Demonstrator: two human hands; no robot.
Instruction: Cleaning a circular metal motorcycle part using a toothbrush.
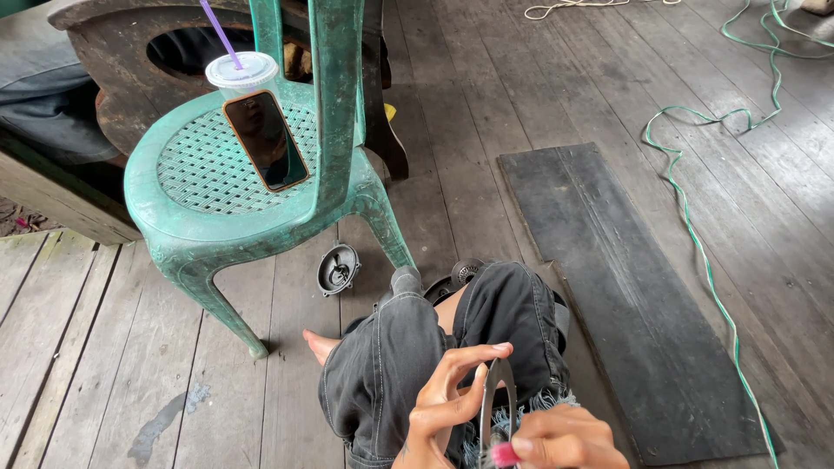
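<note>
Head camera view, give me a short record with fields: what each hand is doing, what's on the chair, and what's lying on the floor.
left hand: fingers curled around the thin metal ring, held edge-on above the lap
right hand: pinches a small pink tool at the ring's lower rim
chair: green plastic chair bearing a phone and a lidded cup with purple straw
floor: wooden planks, small round speaker part, long black mat, green cable

A thin grey metal ring point(497, 401) gleams smooth, the weathered green plastic chair point(230, 187) looks scuffed, and the grey wooden plank floor point(130, 347) is rough and matt.
</note>
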